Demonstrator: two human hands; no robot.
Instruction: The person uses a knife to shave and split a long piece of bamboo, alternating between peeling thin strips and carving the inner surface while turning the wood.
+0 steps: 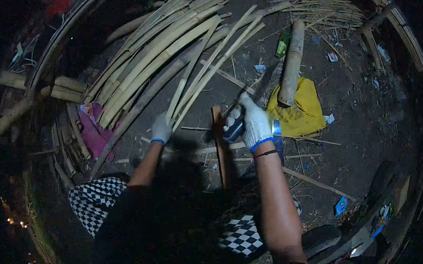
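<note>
My left hand (162, 128), in a white glove with a blue cuff, is closed round the lower ends of several thin split bamboo strips (207, 74) that fan up and away. To its right, my right hand (255, 119), gloved the same way, grips the dark handle of a large knife (267, 81); its blade points up and to the right. An upright wooden piece (219, 147) stands between the hands. Beyond my left hand lies a stack of wider split bamboo pieces (163, 48).
A yellow cloth (308, 108) lies to the right, with a thick bamboo length (292, 62) on it and a green packet (282, 44) beside it. A pink cloth (94, 130) lies left. Thin sticks (319, 183) and litter cover the ground.
</note>
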